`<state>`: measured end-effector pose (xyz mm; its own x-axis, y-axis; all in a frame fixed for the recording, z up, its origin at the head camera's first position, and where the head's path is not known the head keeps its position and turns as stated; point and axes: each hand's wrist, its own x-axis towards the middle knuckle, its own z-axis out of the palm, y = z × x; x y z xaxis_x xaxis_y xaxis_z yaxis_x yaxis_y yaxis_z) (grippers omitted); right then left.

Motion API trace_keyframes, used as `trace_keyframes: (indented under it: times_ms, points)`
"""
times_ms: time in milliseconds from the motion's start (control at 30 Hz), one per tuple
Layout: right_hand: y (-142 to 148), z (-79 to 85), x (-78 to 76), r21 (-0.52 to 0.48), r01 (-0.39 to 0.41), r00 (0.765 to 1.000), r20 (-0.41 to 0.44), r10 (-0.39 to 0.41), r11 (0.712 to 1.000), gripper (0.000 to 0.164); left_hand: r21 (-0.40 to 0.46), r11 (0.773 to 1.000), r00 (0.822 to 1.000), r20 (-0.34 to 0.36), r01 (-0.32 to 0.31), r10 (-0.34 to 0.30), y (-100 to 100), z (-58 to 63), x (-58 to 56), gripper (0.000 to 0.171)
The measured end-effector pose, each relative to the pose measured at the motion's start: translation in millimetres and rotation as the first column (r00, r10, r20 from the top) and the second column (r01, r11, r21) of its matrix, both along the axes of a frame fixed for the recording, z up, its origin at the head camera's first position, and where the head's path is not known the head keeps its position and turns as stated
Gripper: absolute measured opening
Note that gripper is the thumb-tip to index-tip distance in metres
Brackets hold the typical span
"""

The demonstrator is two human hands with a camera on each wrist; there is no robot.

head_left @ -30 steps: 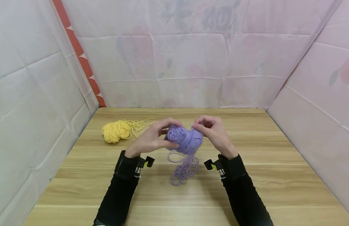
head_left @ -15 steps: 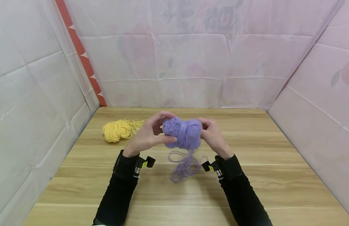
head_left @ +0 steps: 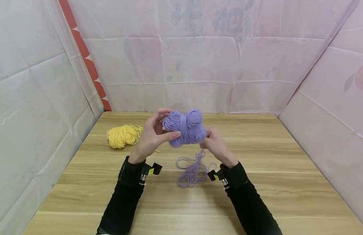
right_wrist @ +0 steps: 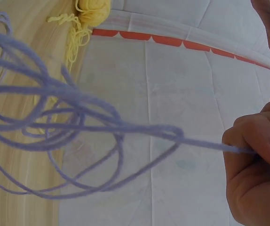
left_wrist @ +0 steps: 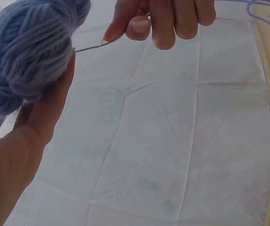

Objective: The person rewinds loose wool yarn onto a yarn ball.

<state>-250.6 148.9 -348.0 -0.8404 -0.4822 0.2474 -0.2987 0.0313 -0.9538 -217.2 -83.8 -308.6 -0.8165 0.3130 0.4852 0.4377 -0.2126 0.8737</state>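
My left hand (head_left: 150,138) grips a purple ball of yarn (head_left: 185,127) above the table, its thumb across the near side. Several wraps of yarn circle the ball's middle. My right hand (head_left: 216,145) is at the ball's lower right, partly hidden behind it in the head view. In the left wrist view, the right hand's fingers (left_wrist: 137,28) pinch a single purple strand (left_wrist: 95,48) running from the ball. Beyond that hand, the strand leads into loose loops of purple yarn (right_wrist: 78,117), which hang down below the ball in the head view.
A yellow ball of yarn (head_left: 122,135) lies at the left back of the wooden table (head_left: 257,182), with loose yellow strands (right_wrist: 76,42) beside it. White printed sheets (head_left: 199,58) stand behind the table and on both sides.
The left hand has raised the purple ball, shifting it leftward and turning it. My right hand has moved from the ball's upper right to its lower right. The yellow yarn stays in place.
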Motion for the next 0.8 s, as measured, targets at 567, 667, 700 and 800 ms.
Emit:
trace_keyframes:
  times_ms: [567,667,700,800]
  points:
    - [-12,0.9,5.7,0.201,0.008,0.987,-0.16,0.024,0.98,0.025,0.037,0.945,0.945,-0.002,-0.326,0.326,6,-5.3,-11.5,0.054]
    - [-12,3.9,8.7,0.214,-0.001,0.984,-0.175,0.039,0.977,0.024,-0.008,0.917,0.917,-0.035,-0.398,0.397,7,-8.5,-14.3,0.055]
    - [-12,5.1,9.7,0.219,0.0,0.983,-0.181,0.041,0.976,0.024,-0.027,0.909,0.909,-0.051,-0.416,0.414,8,-9.5,-14.8,0.055]
    - [-10,8.4,12.0,0.221,0.004,0.982,-0.184,0.038,0.975,0.023,-0.089,0.887,0.889,-0.118,-0.454,0.443,10,-12.5,-16.9,0.055]
